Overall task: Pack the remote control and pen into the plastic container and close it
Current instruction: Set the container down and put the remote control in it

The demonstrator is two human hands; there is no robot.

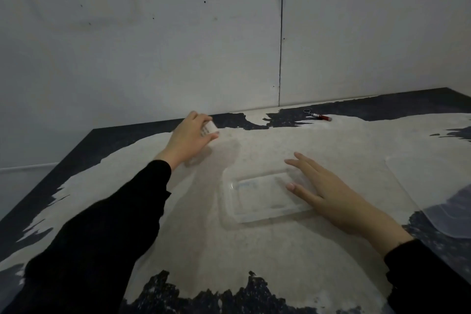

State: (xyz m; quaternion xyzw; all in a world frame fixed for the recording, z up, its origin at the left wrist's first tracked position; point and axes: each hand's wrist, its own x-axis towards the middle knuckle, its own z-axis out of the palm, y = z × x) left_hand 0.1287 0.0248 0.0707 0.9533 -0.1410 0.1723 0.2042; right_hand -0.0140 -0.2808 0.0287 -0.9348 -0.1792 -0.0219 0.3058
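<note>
Our left hand [190, 139] was curled around a small white thing with dark print on it, which we figured was the remote [209, 129], up near the far left of the table [280, 257]. Only its end poked out past the fingers, so we couldn't really say which way its length ran. Our right hand [328, 192] had nothing in it, just lying flat with fingers spread on the right end of the clear container [257, 197], thumb over the rim, keeping it steady. The container sat open in front of us, long side running left to right, empty as far as we could see. So the remote was up and to the left of the tray, and the left hand looked closest for dropping it in. The pen [322, 117] was way off at the far right edge by the wall, next to a little metal ring [306, 110], so probably a right hand job. A clear sheet at the right, maybe the lid [433, 186], lay beside the tray.
</note>
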